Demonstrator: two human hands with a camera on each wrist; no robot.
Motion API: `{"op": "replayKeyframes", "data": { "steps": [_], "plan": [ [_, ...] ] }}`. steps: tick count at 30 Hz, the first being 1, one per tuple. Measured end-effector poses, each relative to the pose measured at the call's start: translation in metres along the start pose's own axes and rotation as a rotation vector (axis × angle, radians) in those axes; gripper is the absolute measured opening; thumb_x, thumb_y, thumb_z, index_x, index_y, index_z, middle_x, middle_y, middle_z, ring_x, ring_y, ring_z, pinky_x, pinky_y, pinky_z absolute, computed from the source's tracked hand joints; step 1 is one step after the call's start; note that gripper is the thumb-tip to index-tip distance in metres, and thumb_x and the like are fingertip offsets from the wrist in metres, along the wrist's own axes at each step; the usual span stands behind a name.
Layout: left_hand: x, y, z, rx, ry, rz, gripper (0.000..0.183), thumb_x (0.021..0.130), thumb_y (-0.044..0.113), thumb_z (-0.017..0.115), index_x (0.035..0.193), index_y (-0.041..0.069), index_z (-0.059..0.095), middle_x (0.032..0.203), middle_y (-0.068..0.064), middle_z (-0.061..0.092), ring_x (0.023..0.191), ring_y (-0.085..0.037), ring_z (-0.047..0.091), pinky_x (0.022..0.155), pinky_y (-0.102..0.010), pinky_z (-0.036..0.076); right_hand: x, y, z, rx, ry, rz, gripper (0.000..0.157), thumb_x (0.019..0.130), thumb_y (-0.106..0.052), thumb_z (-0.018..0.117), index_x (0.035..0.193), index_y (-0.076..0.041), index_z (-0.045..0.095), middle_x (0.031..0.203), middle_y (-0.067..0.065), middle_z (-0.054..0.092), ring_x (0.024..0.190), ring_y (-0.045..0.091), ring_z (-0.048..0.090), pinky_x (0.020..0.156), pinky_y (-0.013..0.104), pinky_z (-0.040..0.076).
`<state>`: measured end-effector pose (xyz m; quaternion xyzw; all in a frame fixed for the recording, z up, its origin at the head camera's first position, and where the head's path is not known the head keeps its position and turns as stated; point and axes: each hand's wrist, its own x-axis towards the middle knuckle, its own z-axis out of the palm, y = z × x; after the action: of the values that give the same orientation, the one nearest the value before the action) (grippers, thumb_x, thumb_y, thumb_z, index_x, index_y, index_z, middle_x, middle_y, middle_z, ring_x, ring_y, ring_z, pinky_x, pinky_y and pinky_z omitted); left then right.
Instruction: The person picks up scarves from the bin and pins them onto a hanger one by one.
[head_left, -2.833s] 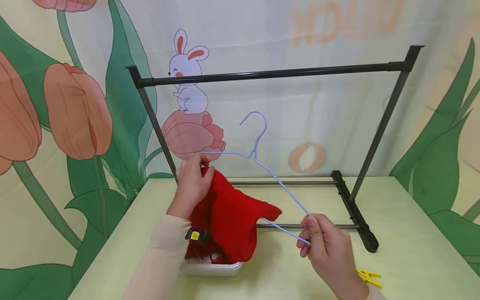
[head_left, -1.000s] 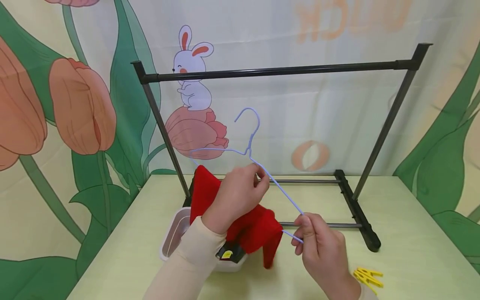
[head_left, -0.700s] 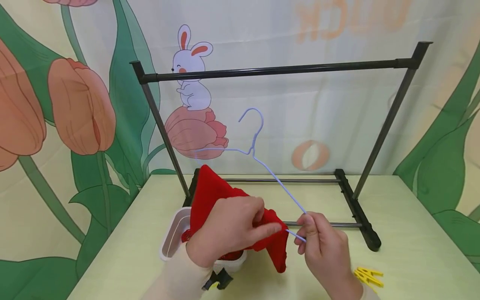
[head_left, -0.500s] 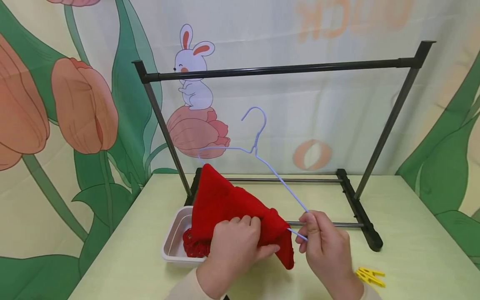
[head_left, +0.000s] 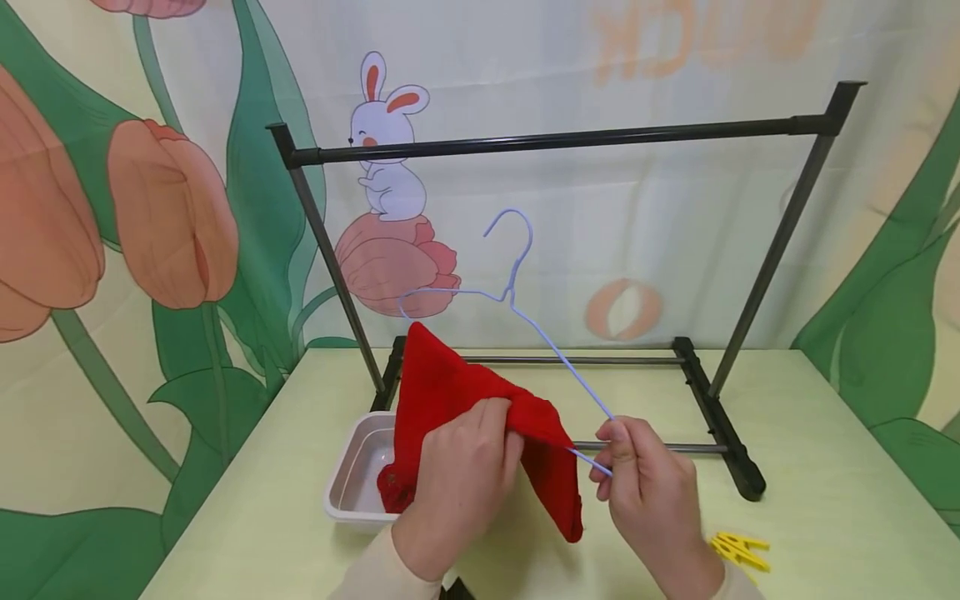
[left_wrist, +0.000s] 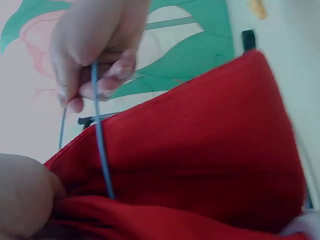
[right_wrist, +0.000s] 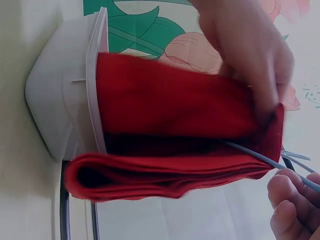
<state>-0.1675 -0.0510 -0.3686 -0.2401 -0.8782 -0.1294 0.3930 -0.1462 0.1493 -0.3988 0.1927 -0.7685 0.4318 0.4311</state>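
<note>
A red scarf hangs folded over the bottom bar of a light-blue wire hanger, with cloth on both sides of the bar. My left hand grips the scarf's near layer below the bar; its fingertips are partly hidden in the folds. At the hanger's right corner, my right hand pinches the wire between thumb and fingers. The hanger is tilted, its hook pointing up. Seen from the right wrist, the bar runs between two layers of the scarf, and the left hand holds their edge from above.
A white plastic basin stands under the scarf at left, with a bunched end of cloth at its rim. Behind rises a black garment rack on the pale table. A yellow clothespin lies near the right hand.
My left hand has gone from the hanger's left end rightward, then down onto the scarf's near layer. The scarf now spreads further right along the bar. My right hand keeps its pinch.
</note>
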Motion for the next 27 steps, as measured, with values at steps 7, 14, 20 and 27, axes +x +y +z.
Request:
{"op": "replayKeyframes", "data": {
  "steps": [7,14,20,27],
  "plan": [
    [0.038,0.003,-0.010,-0.008,0.049,0.013,0.032,0.088,0.020,0.090,0.106,0.006,0.068,0.085,-0.006,0.072,0.062,-0.017,0.068,0.063,-0.030,0.064,0.001,-0.001,0.003,0.000,0.006,-0.025,0.016,0.098,0.013,0.066,0.096,-0.002,0.067,0.064,-0.001,0.068,0.046,0.000,0.058,0.050,0.012,0.050],
    [0.059,0.030,-0.015,-0.034,-0.157,0.018,0.027,0.091,0.028,0.088,0.098,0.010,0.070,0.081,-0.002,0.070,0.062,-0.012,0.065,0.060,-0.024,0.061,0.004,-0.006,0.002,-0.026,0.013,-0.029,0.014,0.099,0.012,0.066,0.095,-0.002,0.065,0.064,0.000,0.069,0.045,0.001,0.056,0.050,0.012,0.050],
    [0.053,0.030,-0.010,-0.528,-0.449,-0.059,0.024,0.096,0.020,0.081,0.115,0.011,0.071,0.091,0.003,0.071,0.074,-0.003,0.059,0.068,-0.013,0.053,0.005,-0.007,0.000,-0.081,0.037,-0.011,0.010,0.100,0.007,0.067,0.094,-0.001,0.067,0.065,0.002,0.069,0.046,0.001,0.056,0.053,0.012,0.051],
    [0.017,0.016,-0.016,-0.440,-0.501,-0.042,0.032,0.095,0.048,0.080,0.097,0.022,0.061,0.078,0.012,0.061,0.065,0.000,0.051,0.058,-0.017,0.047,0.007,-0.003,-0.003,-0.124,0.072,-0.031,0.012,0.102,0.004,0.066,0.092,-0.002,0.067,0.063,0.002,0.068,0.050,0.008,0.064,0.056,0.014,0.053]
  ]
}}
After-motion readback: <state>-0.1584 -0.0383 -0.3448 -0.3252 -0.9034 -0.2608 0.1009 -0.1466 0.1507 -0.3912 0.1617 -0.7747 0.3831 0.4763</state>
